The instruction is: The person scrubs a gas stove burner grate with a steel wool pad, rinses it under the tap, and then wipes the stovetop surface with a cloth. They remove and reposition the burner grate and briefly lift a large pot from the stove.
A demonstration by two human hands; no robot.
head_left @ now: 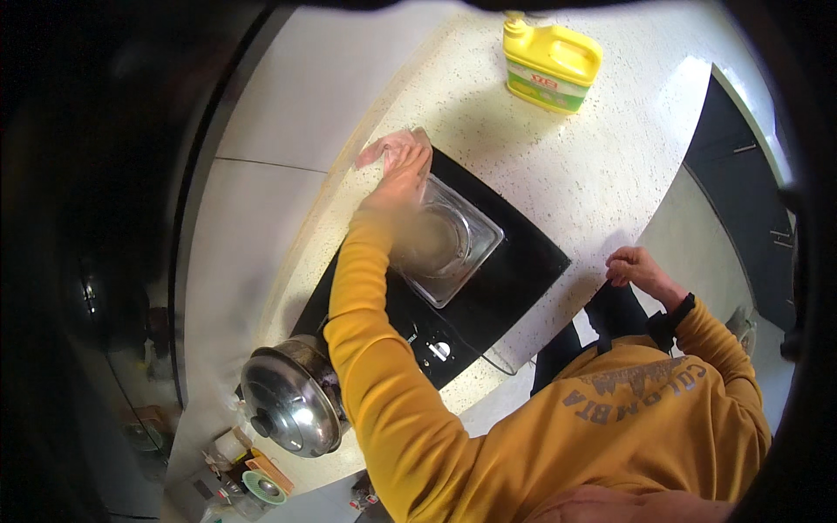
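Note:
My left hand [402, 180] presses a crumpled pink cloth [379, 147] at the far corner of a black-topped gas hob [523, 255], beside its square metal burner tray [480, 238]. Part of the cloth lies past the hob's edge on the speckled counter. A blurred patch and my forearm hide some of the burner. My right hand [637, 268], with a black band at the wrist, hovers by the counter's front edge. Its fingers are curled in and nothing shows in them. A control knob [440, 352] sits at the hob's near side.
A lidded steel pot [291, 399] stands left of my left forearm. Farther back on the speckled counter [614, 170] is a yellow jug [552, 68] with a printed label. Small kitchen items, including a green strainer [263, 487], are at lower left. Dark cabinets [732, 157] line the right.

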